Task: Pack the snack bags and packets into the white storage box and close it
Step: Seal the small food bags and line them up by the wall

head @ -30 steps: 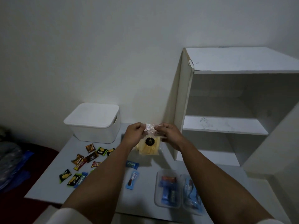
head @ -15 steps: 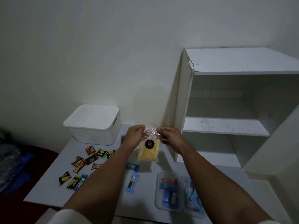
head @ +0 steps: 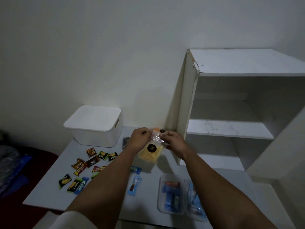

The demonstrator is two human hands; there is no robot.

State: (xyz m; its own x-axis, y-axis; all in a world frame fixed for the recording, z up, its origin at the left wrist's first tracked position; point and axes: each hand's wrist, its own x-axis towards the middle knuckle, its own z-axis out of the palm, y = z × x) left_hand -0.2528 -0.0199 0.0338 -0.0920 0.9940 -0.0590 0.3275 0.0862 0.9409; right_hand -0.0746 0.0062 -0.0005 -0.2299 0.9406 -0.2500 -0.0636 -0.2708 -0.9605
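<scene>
My left hand [head: 140,138] and my right hand [head: 173,140] both pinch the crinkled top of a clear snack bag [head: 149,154] with yellow sticks and a round black label, held above the table. The white storage box [head: 95,129] stands at the table's back left with its lid [head: 93,117] on. Several small snack packets [head: 85,164] lie scattered on the left of the table. Two blue packets [head: 135,185] lie near the middle. Another labelled bag [head: 158,130] peeks out behind my hands.
A white shelf unit [head: 231,128] stands open on the right against the wall. Two clear trays of blue packets [head: 171,195] sit at the front right of the grey table [head: 47,192]. A dark packet [head: 125,141] lies beside the box. Blue plastic lies on the floor at far left.
The bag has tilted and its top is more bunched between my fingers. My hands stay together at about the same spot over the table.
</scene>
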